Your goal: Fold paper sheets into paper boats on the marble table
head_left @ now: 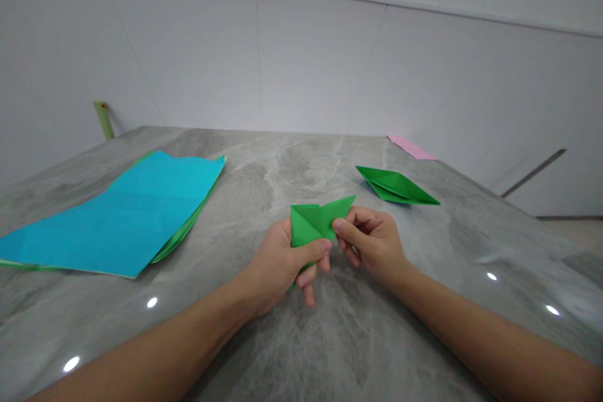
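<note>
Held above the table is a green folded paper (pixel 308 223), with creased triangular flaps and a point sticking out to the upper right. My left hand (pixel 285 257) grips its lower left part, thumb across the front and fingers behind. At its right side, my right hand (pixel 372 239) pinches the pointed flap between thumb and index finger. My fingers cover part of the lower folds. Just beyond my right hand lies a second green folded paper (pixel 398 186), long and boat-like with pointed ends.
On the left of the grey marbled table (pixel 264 166) lies a stack of paper sheets (pixel 127 213), blue on top with green edges beneath. A pink sheet (pixel 412 148) rests at the far right edge. A white wall (pixel 306 56) stands behind the table.
</note>
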Demonstrator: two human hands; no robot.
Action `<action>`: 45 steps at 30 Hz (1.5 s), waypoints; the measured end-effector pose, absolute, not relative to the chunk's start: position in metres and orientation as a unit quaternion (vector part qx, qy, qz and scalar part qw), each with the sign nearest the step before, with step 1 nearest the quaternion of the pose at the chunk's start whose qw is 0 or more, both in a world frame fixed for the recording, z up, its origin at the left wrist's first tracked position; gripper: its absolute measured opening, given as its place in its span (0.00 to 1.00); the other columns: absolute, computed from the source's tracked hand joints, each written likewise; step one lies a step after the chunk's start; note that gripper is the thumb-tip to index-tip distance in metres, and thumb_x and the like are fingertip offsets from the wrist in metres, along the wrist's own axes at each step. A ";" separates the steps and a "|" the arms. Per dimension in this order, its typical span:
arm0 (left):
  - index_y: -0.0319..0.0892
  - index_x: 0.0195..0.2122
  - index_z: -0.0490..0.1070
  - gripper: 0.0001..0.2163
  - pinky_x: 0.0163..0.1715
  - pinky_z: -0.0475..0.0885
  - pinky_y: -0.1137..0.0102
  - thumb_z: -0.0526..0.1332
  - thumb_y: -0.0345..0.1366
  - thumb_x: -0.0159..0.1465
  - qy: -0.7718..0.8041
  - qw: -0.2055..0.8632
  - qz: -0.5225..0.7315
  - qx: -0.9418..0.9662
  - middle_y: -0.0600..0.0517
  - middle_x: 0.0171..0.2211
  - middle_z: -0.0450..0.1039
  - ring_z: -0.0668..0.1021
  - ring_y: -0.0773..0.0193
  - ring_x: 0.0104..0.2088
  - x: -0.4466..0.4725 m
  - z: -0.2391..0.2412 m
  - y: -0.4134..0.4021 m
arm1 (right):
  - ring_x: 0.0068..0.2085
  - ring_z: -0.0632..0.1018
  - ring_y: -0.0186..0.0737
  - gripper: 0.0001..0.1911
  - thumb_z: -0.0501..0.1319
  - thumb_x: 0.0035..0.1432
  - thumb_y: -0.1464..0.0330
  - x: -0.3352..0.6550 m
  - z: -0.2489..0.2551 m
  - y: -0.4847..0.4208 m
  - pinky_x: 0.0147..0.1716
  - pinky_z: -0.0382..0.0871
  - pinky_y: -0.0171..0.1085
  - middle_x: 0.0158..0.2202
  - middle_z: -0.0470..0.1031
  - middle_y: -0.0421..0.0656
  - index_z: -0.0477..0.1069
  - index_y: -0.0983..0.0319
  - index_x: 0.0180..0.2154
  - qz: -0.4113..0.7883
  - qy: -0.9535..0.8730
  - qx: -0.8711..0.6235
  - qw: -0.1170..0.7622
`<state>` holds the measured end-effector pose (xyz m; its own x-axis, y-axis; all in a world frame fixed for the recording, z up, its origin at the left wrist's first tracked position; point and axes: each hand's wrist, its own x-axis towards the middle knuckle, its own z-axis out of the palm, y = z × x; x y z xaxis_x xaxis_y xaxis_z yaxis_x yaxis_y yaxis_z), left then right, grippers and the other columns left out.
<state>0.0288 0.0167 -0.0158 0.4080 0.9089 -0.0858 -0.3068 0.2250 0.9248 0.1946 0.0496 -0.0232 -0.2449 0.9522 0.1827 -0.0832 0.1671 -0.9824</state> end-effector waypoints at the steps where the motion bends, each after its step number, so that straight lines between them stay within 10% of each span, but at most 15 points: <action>1: 0.40 0.33 0.69 0.10 0.09 0.69 0.76 0.67 0.38 0.57 0.336 0.709 0.425 0.451 0.58 0.22 0.71 0.60 0.77 0.12 0.030 -0.017 0.016 | 0.10 0.61 0.25 0.22 0.69 0.51 0.56 0.195 -0.022 0.050 0.08 0.47 0.27 0.13 0.67 0.36 0.65 0.62 0.19 0.526 -0.582 -0.373 0.494; 10: 0.35 0.40 0.75 0.13 0.28 0.78 0.73 0.71 0.34 0.54 0.387 0.696 0.506 0.331 0.47 0.33 0.80 0.81 0.64 0.29 0.035 -0.020 0.018 | 0.11 0.61 0.24 0.20 0.69 0.52 0.58 0.194 -0.023 0.051 0.09 0.48 0.27 0.15 0.69 0.36 0.66 0.62 0.20 0.528 -0.577 -0.362 0.507; 45: 0.34 0.35 0.79 0.04 0.26 0.77 0.74 0.67 0.29 0.59 0.366 0.749 0.459 0.308 0.46 0.29 0.81 0.82 0.64 0.26 0.028 -0.014 0.018 | 0.11 0.64 0.24 0.15 0.71 0.50 0.62 0.201 -0.026 0.060 0.10 0.49 0.26 0.17 0.71 0.37 0.71 0.64 0.21 0.574 -0.563 -0.327 0.496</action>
